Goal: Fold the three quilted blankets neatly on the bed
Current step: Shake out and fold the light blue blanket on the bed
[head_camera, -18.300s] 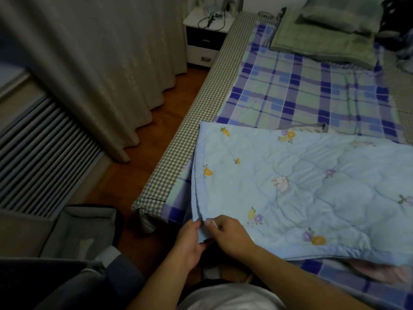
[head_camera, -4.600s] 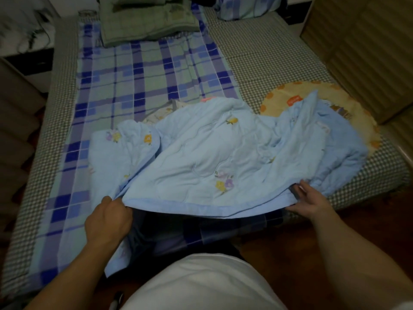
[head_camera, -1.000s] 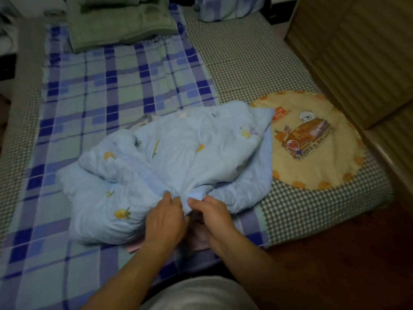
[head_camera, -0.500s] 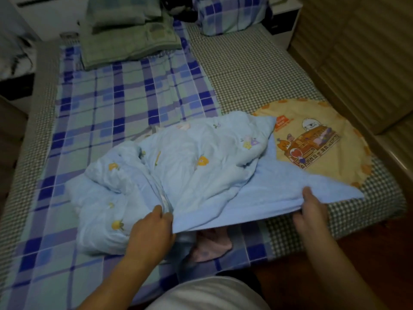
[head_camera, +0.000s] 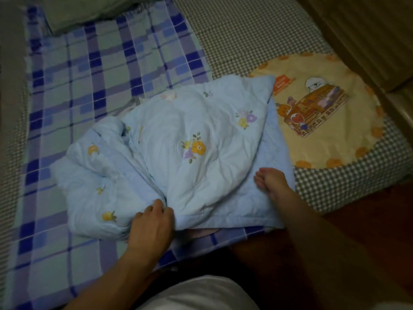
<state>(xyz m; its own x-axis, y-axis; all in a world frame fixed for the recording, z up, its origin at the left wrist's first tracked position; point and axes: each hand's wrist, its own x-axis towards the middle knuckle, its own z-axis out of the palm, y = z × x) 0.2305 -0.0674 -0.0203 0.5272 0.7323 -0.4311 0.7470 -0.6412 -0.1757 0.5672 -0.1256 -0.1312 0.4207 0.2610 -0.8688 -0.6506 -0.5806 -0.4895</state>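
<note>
A light blue quilted blanket (head_camera: 178,157) with flower prints lies bunched near the bed's near edge, its upper layer folded over a flat lower layer. My left hand (head_camera: 152,222) grips the blanket's near edge at the middle, fingers curled into the fabric. My right hand (head_camera: 271,182) rests on the flat lower layer at the right, fingertips against the rim of the upper layer. A bit of pink fabric (head_camera: 201,232) peeks out from under the blue blanket. A folded green plaid blanket (head_camera: 96,10) sits at the head of the bed.
The bed has a blue-and-green plaid sheet (head_camera: 89,74) over a small-checked cover (head_camera: 245,30). A round yellow cartoon mat (head_camera: 324,113) lies right of the blanket. Wooden furniture (head_camera: 368,30) stands close along the right side. Wooden floor (head_camera: 357,220) runs along the near right.
My right hand has let go of the corner it had pulled out to the right and now rests on the blanket. The lower layer lies flat. My left hand keeps its grip.
</note>
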